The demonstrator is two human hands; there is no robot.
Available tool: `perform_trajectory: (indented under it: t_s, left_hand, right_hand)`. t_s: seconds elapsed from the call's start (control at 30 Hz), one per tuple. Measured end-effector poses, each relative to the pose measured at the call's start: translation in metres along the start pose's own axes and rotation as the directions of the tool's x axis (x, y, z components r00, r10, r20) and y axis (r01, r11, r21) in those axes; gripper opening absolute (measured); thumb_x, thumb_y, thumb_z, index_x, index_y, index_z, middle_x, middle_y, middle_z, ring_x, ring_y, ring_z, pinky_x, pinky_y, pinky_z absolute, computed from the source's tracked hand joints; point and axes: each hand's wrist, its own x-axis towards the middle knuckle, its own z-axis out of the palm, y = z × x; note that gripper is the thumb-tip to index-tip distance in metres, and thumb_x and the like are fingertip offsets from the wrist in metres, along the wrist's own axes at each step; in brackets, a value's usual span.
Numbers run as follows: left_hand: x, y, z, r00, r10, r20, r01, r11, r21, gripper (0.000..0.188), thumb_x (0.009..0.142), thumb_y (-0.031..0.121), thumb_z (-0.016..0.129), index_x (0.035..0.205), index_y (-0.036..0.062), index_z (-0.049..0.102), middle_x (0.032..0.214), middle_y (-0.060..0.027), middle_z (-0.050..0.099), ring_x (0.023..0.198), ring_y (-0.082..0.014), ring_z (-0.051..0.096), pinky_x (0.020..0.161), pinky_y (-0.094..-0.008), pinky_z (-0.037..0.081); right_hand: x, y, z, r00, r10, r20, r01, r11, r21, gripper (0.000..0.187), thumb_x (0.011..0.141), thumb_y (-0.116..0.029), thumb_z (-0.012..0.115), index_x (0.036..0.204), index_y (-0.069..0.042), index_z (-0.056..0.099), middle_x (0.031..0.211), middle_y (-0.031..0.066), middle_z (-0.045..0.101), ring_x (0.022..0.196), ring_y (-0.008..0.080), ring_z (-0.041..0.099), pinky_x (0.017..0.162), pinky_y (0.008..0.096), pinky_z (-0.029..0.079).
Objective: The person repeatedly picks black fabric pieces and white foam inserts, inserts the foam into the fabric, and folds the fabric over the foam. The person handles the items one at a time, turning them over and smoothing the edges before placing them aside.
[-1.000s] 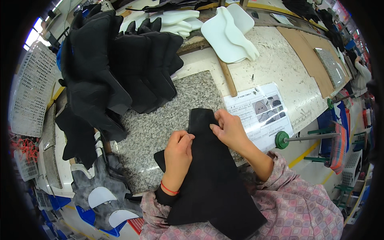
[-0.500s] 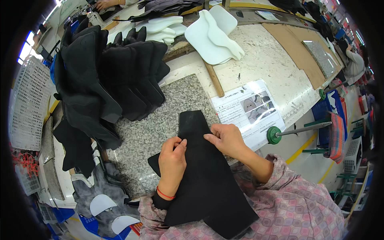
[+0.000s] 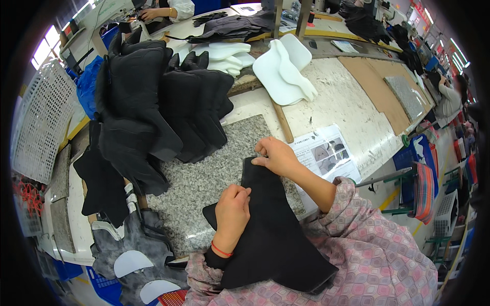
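Observation:
A black fabric panel (image 3: 278, 234) with a narrow upper end and a wide lower part lies over the front of a speckled stone slab (image 3: 196, 191) and across my lap. My left hand (image 3: 232, 211), with a red string on its wrist, pinches the panel's left edge below the narrow end. Higher up, my right hand (image 3: 278, 157) has its thumb and fingers closed on the top corner of that narrow end. Beyond the slab's left side stands a bulky stack of black padded pieces (image 3: 135, 107). A printed sheet with pictures (image 3: 326, 153) lies right of my right hand.
White foam pieces (image 3: 283, 71) and a wooden handle (image 3: 282, 120) lie farther back on the white table (image 3: 352, 102). At lower left hang grey pieces with white patches (image 3: 132, 260). A white perforated crate (image 3: 43, 122) stands left. Another person's hand (image 3: 153, 14) shows at the top left.
My right hand has moved up along the panel to its top corner. My left hand still pinches the left edge. The whole view has shifted, showing more of the far side.

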Motion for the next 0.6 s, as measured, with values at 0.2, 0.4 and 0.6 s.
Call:
perform_trajectory:
  t_s: [0.2, 0.4, 0.6]
  left_hand:
    - [-0.001, -0.001, -0.001, 0.997, -0.057, 0.055, 0.055, 0.998, 0.034, 0.036, 0.076, -0.001, 0.066, 0.112, 0.0043, 0.064, 0.086, -0.0075, 0.054, 0.076, -0.0253, 0.056, 0.067, -0.0345, 0.048]
    - [0.002, 0.003, 0.002, 0.991, -0.067, 0.117, 0.05, 0.988, 0.146, 0.043, 0.077, 0.001, 0.066, 0.12, 0.004, 0.062, 0.088, -0.0075, 0.05, 0.078, -0.0245, 0.055, 0.065, -0.0342, 0.048]
    - [0.005, 0.005, 0.004, 0.983, -0.071, 0.167, 0.023, 0.961, 0.275, 0.042, 0.076, 0.002, 0.066, 0.118, 0.0038, 0.063, 0.087, -0.0069, 0.049, 0.078, -0.0237, 0.055, 0.062, -0.0342, 0.048]
  right_hand:
    - [0.002, 0.003, 0.01, 0.996, 0.078, 0.043, -0.083, 0.986, 0.147, 0.017, 0.073, -0.011, 0.077, 0.078, -0.005, 0.063, 0.07, 0.0042, 0.058, 0.059, 0.0174, 0.054, 0.056, 0.0309, 0.043]
    - [-0.003, 0.005, 0.015, 0.992, 0.064, -0.105, -0.037, 0.97, 0.241, 0.015, 0.074, -0.008, 0.075, 0.075, -0.005, 0.061, 0.069, 0.0033, 0.055, 0.059, 0.0165, 0.051, 0.055, 0.0302, 0.041]
    - [-0.004, 0.01, 0.022, 0.977, -0.066, -0.203, 0.092, 0.988, 0.123, 0.015, 0.073, -0.008, 0.075, 0.074, -0.006, 0.06, 0.067, 0.0043, 0.052, 0.059, 0.0192, 0.05, 0.055, 0.032, 0.04]
